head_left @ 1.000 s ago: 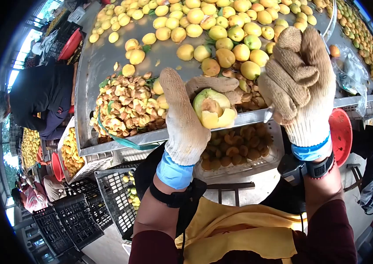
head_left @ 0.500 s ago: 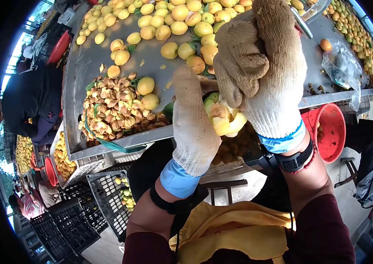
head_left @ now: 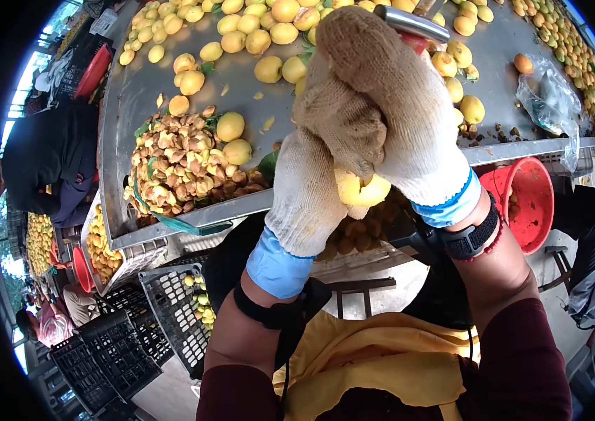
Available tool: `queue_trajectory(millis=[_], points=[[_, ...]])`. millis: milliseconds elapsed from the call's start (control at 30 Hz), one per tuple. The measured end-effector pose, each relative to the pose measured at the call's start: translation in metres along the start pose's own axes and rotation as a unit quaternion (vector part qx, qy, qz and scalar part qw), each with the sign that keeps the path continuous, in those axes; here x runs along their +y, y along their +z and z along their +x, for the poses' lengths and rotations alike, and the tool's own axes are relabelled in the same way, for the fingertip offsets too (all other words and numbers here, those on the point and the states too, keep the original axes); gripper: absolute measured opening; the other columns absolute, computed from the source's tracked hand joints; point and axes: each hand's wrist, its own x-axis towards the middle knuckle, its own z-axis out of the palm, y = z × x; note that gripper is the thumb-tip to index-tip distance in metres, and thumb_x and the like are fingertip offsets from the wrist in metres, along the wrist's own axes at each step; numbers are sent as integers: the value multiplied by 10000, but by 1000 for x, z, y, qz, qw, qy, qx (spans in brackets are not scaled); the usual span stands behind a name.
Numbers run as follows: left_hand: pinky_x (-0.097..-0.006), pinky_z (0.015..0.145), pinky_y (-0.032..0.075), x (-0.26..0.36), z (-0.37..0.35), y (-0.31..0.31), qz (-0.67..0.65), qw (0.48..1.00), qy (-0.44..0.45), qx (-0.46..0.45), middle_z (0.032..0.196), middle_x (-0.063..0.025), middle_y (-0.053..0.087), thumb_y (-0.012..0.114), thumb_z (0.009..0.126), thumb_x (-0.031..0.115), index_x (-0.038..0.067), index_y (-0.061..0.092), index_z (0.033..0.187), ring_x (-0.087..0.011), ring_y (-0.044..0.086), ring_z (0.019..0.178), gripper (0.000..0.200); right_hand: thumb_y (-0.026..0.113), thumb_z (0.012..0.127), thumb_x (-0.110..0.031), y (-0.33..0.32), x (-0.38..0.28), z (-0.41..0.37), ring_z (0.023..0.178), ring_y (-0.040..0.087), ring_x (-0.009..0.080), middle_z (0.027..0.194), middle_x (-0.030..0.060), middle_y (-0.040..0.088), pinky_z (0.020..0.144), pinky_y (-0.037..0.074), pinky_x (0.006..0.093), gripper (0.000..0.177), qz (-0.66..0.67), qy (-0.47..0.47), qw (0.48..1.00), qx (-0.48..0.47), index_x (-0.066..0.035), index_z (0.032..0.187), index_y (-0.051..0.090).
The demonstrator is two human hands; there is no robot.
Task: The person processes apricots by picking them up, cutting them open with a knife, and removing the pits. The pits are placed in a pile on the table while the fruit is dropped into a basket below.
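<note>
Both hands wear knitted gloves, brown with dirt at the fingers and white at the cuffs. My left hand (head_left: 301,189) is closed around a yellow fruit (head_left: 362,189) with a cut surface, mostly hidden between the gloves. My right hand (head_left: 396,105) presses over it, fingers curled. A metal tool (head_left: 413,24) with a red part sticks out beyond the right glove and appears gripped in it; its working end is hidden. Left of my hands, a heap of brownish-yellow fruit pieces (head_left: 178,165) lies on the metal table (head_left: 129,91).
Whole yellow fruits (head_left: 269,69) lie across the table. A clear plastic bag (head_left: 549,98) is at the right edge, above a red bucket (head_left: 529,203). Black crates (head_left: 171,309) stand at lower left. A person in dark clothes (head_left: 48,158) is at the left.
My right hand has moved left with the metal tool and now overlaps my left hand. The fruit between them is more covered, and more whole fruits show to the right.
</note>
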Motion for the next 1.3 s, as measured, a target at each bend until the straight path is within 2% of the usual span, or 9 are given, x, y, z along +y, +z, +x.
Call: queue_trajectory(millis=[200,300,567,667,733,833,900,1133,1300], points=[[-386,1035,541,8,17,0,58,998,-12,15,1310,-143,649,496,1077,169,-18,477,1415,-253,665,1195,387,702,964,-119,10,-6,7,1282,612,259,1427,150,590,1096,506,357,596,411,327,847,84,-22,1504,469],[-359,969,562,17,22,-1,225,972,60,18,1277,-141,670,592,1003,135,-17,509,1383,-238,687,1149,418,475,1104,-444,10,-7,31,337,341,145,512,-9,433,343,304,291,459,689,393,593,136,-122,784,543],[-375,902,580,-17,44,-5,125,985,95,-69,1205,-146,698,718,866,243,22,550,1338,-322,694,1079,547,511,1107,-353,17,17,36,431,412,94,577,-29,464,400,330,255,379,622,490,580,192,-121,809,547],[-352,925,576,-18,45,-19,-127,984,-63,-111,1210,-122,702,677,919,192,22,552,1342,-280,697,1081,473,507,1109,-344,26,46,24,434,416,99,577,-34,463,404,318,240,350,690,82,719,-3,-118,850,570],[-341,942,571,-30,48,-22,-233,953,-122,-152,1211,-111,702,665,934,159,18,550,1345,-261,694,1086,449,500,1112,-331,16,27,20,517,522,130,660,5,563,466,403,224,303,830,268,488,14,-89,978,624],[-339,897,581,-42,46,-16,-477,859,-137,-130,1221,-124,686,678,921,116,18,551,1345,-262,689,1078,454,481,1114,-343,46,78,12,1060,686,222,1225,247,660,952,555,297,467,363,-98,923,87,-27,1454,533],[-352,890,583,-15,41,-20,244,935,187,-178,1267,-113,659,606,995,181,34,540,1364,-264,670,1099,403,577,1045,-264,25,43,12,1177,643,243,1317,193,632,1022,526,325,472,309,-19,950,32,-31,1454,539],[-364,938,582,-34,44,-16,-424,877,-179,-137,1304,-76,649,548,1058,354,58,540,1374,-246,629,1187,433,668,951,-148,-1,13,29,1144,686,263,1264,134,695,937,555,346,418,-70,-107,980,-152,-20,1347,631],[-380,910,608,-22,58,-7,-427,889,-156,-61,1308,-104,645,503,1083,401,65,539,1370,-244,652,1174,443,595,1045,-341,34,17,23,535,537,163,727,42,583,483,426,292,328,500,378,779,18,-21,1050,668]])
